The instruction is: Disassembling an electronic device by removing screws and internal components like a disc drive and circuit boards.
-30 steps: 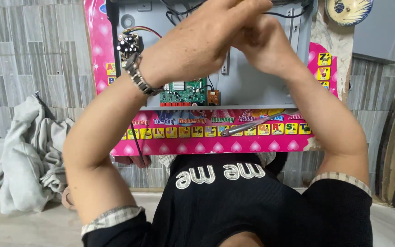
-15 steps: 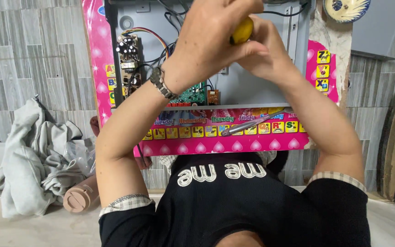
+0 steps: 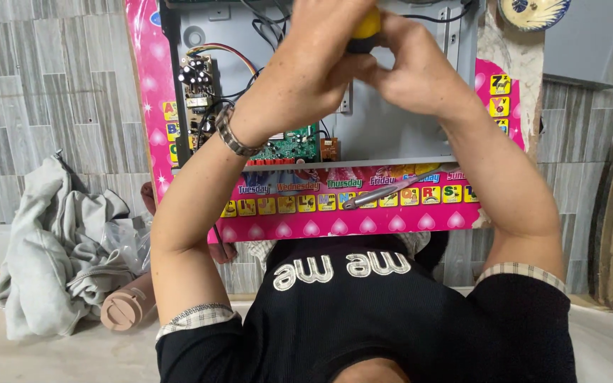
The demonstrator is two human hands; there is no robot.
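- Fingers of the left hand (image 3: 321, 53) are clenched around a yellow screwdriver handle (image 3: 365, 27); the right hand (image 3: 413, 71) closes over it from the other side, fingertips pinching near the same knob. Both grips look firm.
- Handle sits at the top of the view, above the open grey chassis (image 3: 391, 120) – only a small yellow patch shows, the shaft is hidden.
- Judged by look, the tool is light, rigid and smooth plastic; it may slip in a sweaty palm, so the fat end of the handle is the place to hold.
- Chassis rests on a pink mat (image 3: 363, 213), with a green board (image 3: 289, 147) and loose wires (image 3: 235, 57) inside – fragile parts, best not leaned on.
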